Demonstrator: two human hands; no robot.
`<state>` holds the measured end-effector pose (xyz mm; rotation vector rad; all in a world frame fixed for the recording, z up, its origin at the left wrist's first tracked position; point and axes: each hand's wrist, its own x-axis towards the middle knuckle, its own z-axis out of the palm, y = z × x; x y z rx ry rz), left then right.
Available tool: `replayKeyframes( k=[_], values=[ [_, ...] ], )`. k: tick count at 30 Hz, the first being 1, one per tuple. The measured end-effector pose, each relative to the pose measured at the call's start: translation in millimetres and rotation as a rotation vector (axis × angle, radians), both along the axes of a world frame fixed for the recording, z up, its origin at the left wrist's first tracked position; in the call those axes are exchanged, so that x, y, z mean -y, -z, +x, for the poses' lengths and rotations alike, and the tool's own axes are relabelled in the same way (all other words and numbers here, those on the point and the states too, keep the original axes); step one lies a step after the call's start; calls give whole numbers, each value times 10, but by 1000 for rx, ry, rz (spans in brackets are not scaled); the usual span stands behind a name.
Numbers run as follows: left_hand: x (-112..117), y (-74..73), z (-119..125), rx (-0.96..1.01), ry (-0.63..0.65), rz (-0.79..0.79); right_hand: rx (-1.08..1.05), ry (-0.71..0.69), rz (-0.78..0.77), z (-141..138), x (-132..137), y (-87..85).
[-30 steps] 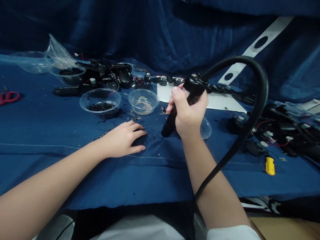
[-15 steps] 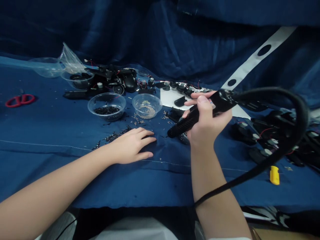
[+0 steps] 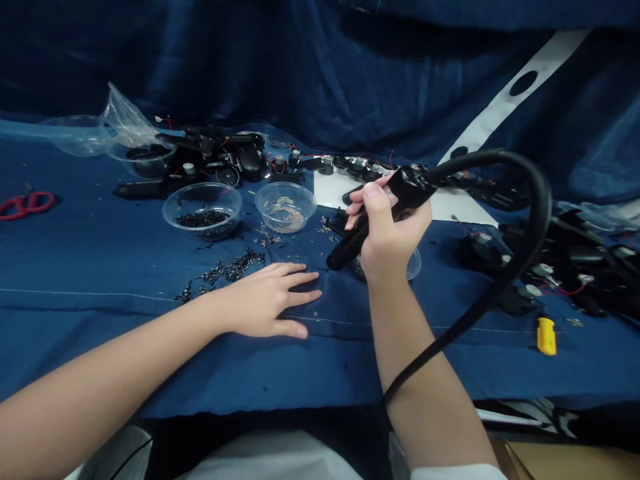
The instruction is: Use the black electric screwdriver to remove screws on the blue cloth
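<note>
My right hand [image 3: 393, 230] is wrapped round a black corded electric screwdriver [image 3: 350, 243]. The tool slants down to the left, and its thick cable loops back over my forearm. Flat on the blue cloth [image 3: 125, 257], my left hand [image 3: 267, 297] lies with its fingers spread and nothing in them. Loose black screws [image 3: 233, 268] are strewn just beyond that wrist. Behind them stand a clear bowl of black screws [image 3: 203, 220] and a clear bowl of small silvery screws [image 3: 287, 217]. Another clear bowl [image 3: 414, 265] is mostly hidden behind my right hand.
Red-handled scissors [image 3: 27, 205] lie at the far left. Black plastic parts with wires [image 3: 250, 160] are piled at the back. More black parts [image 3: 570, 253] crowd the right side, near a yellow handle [image 3: 547, 335]. White paper [image 3: 330, 190] lies at the back middle.
My right hand has moved left with the electric screwdriver, which now points more steeply down. My left hand's fingers have spread wider. The whole view has shifted slightly.
</note>
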<state>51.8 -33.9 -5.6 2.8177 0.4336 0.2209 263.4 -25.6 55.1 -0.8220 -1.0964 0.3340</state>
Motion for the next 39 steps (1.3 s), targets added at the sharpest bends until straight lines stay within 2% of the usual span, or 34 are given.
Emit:
replayKeyframes(
  k=[6, 16, 23, 29, 34, 39],
  values=[
    [34, -11, 83, 63, 3, -13, 1, 4, 9, 32, -24, 9],
    [86, -8, 156, 15, -21, 0, 11, -14, -7, -36, 40, -13],
    [82, -19, 167, 34, -13, 13, -20, 18, 1, 14, 23, 4],
    [75, 7, 154, 19, -42, 15, -35, 22, 22, 20, 103, -67],
    [80, 37, 137, -16, -46, 35, -49, -49, 18, 2, 183, -157],
    [92, 43, 118, -15, -59, 47, -4, -113, -48, 1, 182, -156]
  ],
)
